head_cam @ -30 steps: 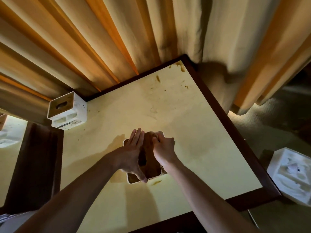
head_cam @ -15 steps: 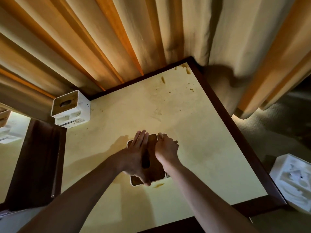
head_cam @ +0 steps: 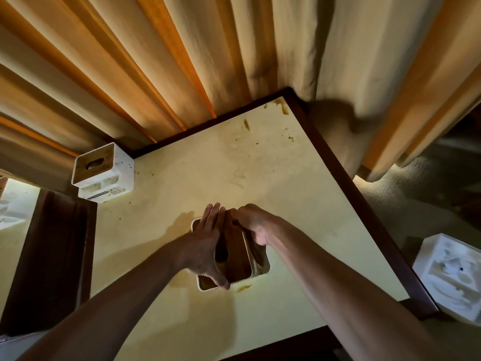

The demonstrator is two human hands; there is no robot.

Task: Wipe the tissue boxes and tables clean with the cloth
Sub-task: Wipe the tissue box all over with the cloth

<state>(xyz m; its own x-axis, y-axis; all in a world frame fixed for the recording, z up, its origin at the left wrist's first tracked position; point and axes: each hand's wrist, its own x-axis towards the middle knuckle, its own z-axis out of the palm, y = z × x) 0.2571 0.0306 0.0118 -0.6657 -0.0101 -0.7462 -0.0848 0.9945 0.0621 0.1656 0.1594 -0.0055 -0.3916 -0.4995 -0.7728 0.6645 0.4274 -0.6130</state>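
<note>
Pleated curtains in cream and orange fill the upper half of the view and hang down to the far edge of the table, a pale yellow top framed by a dark brown rim. Brown stains mark its far corner, with fainter smears toward the middle. To the left a second table with the same dark rim shows only in part. On the carpet to the right lies a white moulded foam piece.

There are 2 tissue boxes on the yellow table. The far tissue box stands at the left back corner, white with a wooden top and an oval slot, well apart from the hands. The near tissue box sits near the middle of the table (its wooden lid looks lifted at the right side, showing the white wall beneath).

The left hand lies over the box top with fingers straight and together, thumb reaching down to the near edge, pressing rather than gripping. The right hand is curled at the lid's far right edge, fingers bent round it. I cannot make out a cloth in either hand.

A small brown smear sits on the table just beside the box's near edge.
</note>
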